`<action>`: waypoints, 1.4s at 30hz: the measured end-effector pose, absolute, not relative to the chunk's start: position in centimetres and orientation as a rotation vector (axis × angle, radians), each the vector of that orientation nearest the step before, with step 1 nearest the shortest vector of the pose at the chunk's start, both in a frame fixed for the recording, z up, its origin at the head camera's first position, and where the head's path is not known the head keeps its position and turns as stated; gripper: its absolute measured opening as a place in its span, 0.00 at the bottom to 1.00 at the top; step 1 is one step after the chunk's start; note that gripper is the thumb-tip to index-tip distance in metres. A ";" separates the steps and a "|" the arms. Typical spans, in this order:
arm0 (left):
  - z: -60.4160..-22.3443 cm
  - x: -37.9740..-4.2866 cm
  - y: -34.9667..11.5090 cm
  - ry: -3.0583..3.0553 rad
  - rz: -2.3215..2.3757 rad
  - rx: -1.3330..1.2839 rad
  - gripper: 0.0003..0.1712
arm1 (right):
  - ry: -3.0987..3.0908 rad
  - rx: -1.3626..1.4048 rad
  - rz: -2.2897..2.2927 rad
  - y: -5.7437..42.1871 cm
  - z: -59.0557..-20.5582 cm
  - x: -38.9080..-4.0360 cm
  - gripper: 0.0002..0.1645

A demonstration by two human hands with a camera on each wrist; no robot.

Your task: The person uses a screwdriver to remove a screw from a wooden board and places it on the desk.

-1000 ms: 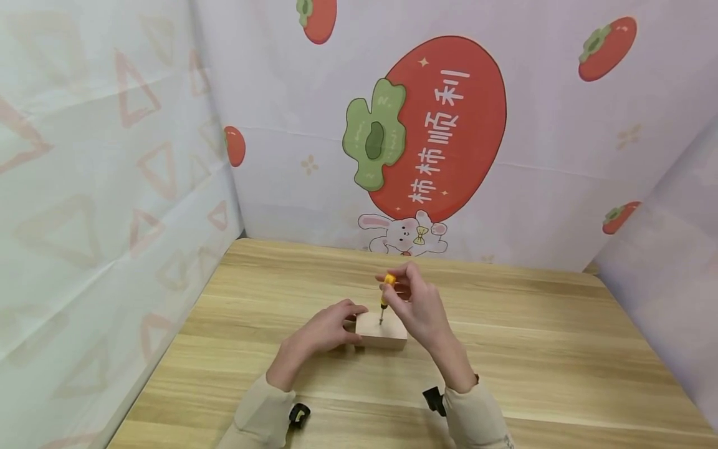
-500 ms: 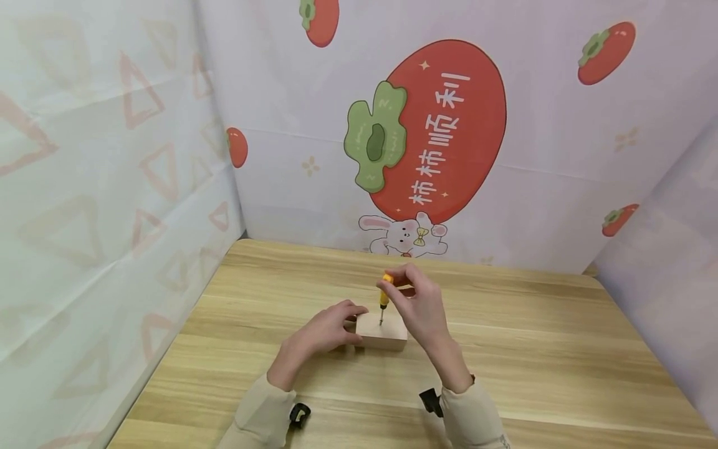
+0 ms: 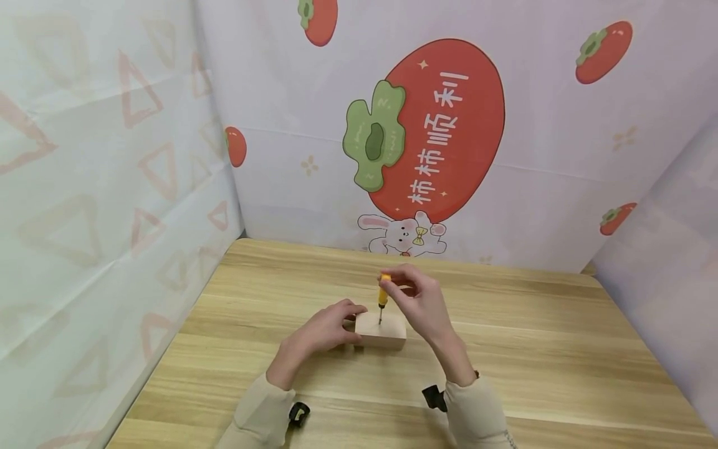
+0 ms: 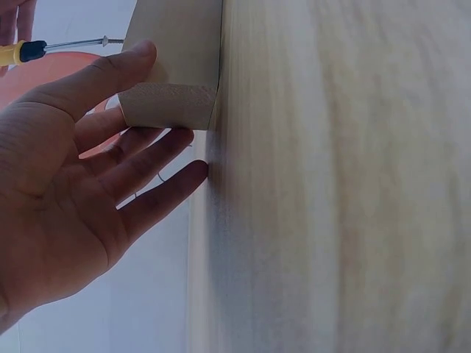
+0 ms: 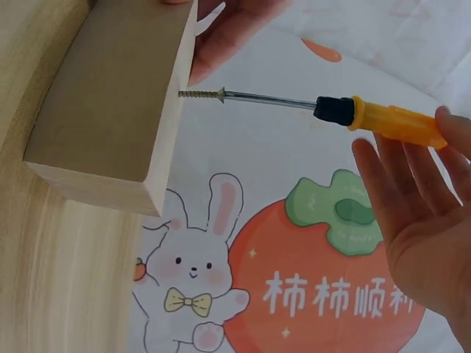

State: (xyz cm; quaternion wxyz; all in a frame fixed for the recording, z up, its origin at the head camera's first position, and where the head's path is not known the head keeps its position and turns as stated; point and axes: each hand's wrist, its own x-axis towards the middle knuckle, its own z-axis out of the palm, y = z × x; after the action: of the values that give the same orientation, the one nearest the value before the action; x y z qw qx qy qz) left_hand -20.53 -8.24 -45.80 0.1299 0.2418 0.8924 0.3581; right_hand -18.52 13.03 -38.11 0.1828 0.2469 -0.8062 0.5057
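Note:
A pale wooden block (image 3: 382,342) lies on the table with a screw (image 5: 201,94) standing partly sunk in its upper face. My left hand (image 3: 325,328) grips the block's left end, thumb on the near side and fingers round the far side. In my right hand (image 3: 424,310) is a yellow screwdriver (image 5: 396,123), pinched near the top of its handle between thumb and fingers. Its dark collar and thin metal shaft point down at the block, the tip meeting the screw's head. The left wrist view also shows the screwdriver's shaft (image 4: 73,45) in line with the screw.
The wood-grain table (image 3: 550,349) reaches back to a cloth backdrop (image 3: 280,187) printed with persimmons and a rabbit. Another cloth wall (image 3: 101,249) borders the left side. Black wrist straps (image 3: 434,398) sit at both cuffs.
My right fingers have drawn closer together round the screwdriver's handle, which leans slightly less to the right. My left hand and the block hold their place.

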 end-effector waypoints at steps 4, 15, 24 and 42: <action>-45.7 -20.5 -8.3 2.590 1.049 0.708 0.34 | -2.220 0.709 1.270 12.3 -38.3 -18.3 0.14; -46.0 -20.7 -8.2 2.604 1.038 0.703 0.34 | -2.194 0.727 1.079 12.0 -37.6 -17.9 0.14; -46.0 -20.7 -8.2 2.611 1.027 0.721 0.35 | -2.241 0.777 1.119 13.3 -36.9 -17.9 0.15; -45.8 -20.6 -8.2 2.626 1.015 0.730 0.34 | -2.165 0.690 1.087 12.5 -38.2 -17.9 0.17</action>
State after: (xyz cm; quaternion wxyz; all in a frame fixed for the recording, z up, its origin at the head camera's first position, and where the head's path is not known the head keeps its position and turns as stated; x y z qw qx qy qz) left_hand -20.64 -8.23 -45.79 0.1163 0.2493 0.8968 0.3466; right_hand -17.88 12.54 -38.21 0.3065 0.2607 -0.8182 0.4107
